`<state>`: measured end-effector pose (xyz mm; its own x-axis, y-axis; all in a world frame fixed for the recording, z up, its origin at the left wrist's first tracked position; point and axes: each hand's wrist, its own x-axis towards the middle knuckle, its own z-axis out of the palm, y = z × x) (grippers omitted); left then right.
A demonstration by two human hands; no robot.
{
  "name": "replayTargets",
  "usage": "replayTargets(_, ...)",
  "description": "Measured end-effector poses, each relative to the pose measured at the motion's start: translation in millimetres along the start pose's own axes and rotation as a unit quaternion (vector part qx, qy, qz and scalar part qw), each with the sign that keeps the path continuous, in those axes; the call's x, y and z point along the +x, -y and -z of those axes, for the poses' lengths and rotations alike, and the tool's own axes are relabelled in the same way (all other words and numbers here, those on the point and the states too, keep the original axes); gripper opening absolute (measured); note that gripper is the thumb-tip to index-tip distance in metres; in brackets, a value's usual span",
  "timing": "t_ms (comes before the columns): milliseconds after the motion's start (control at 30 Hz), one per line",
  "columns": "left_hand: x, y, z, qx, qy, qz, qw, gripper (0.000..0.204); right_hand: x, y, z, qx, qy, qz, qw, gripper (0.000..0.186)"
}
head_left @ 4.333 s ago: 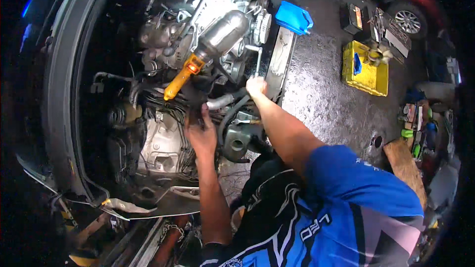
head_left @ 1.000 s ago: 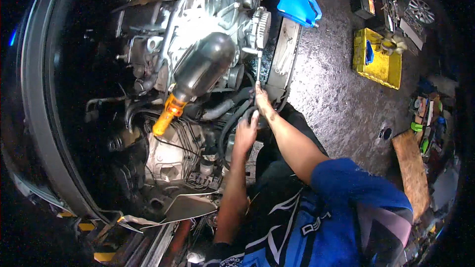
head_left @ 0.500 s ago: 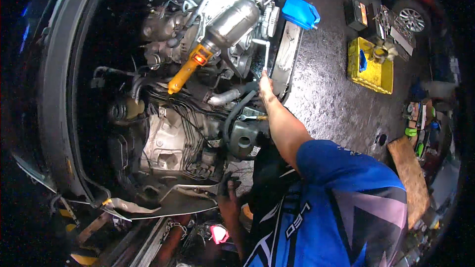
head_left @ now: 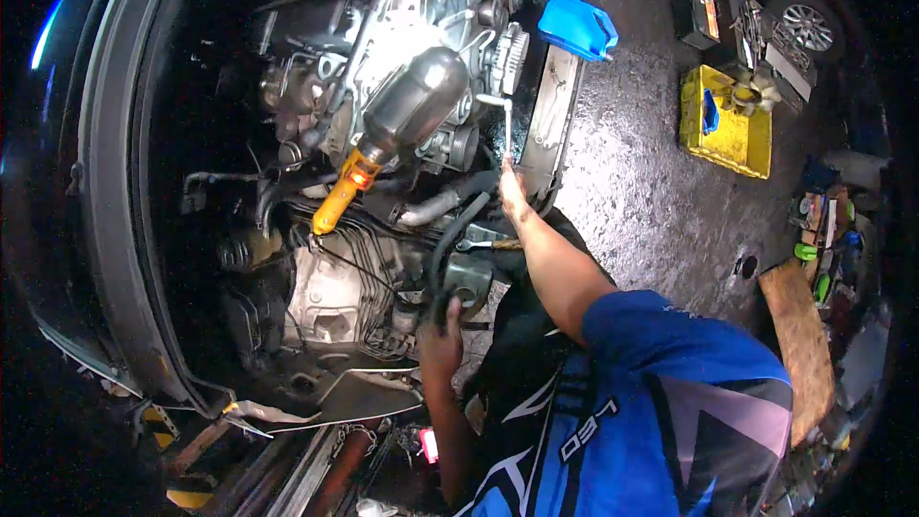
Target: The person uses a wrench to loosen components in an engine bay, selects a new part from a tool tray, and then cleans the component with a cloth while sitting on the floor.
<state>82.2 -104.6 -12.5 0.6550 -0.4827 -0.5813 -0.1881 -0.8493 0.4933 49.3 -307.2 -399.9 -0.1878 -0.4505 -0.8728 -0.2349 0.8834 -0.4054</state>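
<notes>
Your right hand [head_left: 512,193] is closed around the lower end of the L-shaped steel wrench [head_left: 508,129], just right of centre in the upper half of the frame. Its short arm points left, below the ribbed pulley [head_left: 507,57]; whether it is seated on a fastener, you cannot tell from this view, so feel for full engagement before loading it. Gripping near the handle's end gives you good leverage; pull smoothly and keep the short arm square, so that it doesn't slip.

Watch your knuckles: the pale metal rail [head_left: 563,77] runs close to the right of the handle, and the black hose [head_left: 443,263] curves near your wrist on the left.

Your left hand [head_left: 440,343], lower centre, has its thumb raised beside the grey-green bracket [head_left: 466,282]; its fingers are too dark to tell whether they hold anything. If it has nothing to hold, it could steady the wrench head. The orange-handled work lamp [head_left: 337,206] throws its brightest patch toward the top of the frame, so the short arm could use more light.
</notes>
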Motion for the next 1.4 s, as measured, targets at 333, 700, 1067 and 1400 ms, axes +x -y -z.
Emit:
replayTargets(333, 13, 5, -23, -0.032, 0.007, -0.085, 0.996, 0.04, -23, 12, 11, -0.024, 0.046, 0.017, 0.998, 0.084)
replayTargets(700, -26, 112, -30, 0.009, -0.007, -0.031, 0.999, 0.049, -24, 26, 17, 0.021, 0.114, 0.07, 0.991, 0.066)
replayTargets(1067, 94, -20, -28, -0.075, -0.097, -0.152, 0.981, 0.055, -55, 32, 37, 0.184, 0.217, 0.054, 0.957, 0.062)
replayTargets(1400, 180, -80, -55, -0.006, -0.21, -0.043, 0.977, 0.068, -43, 26, 34, 0.173, 0.154, 0.003, 0.973, 0.057)
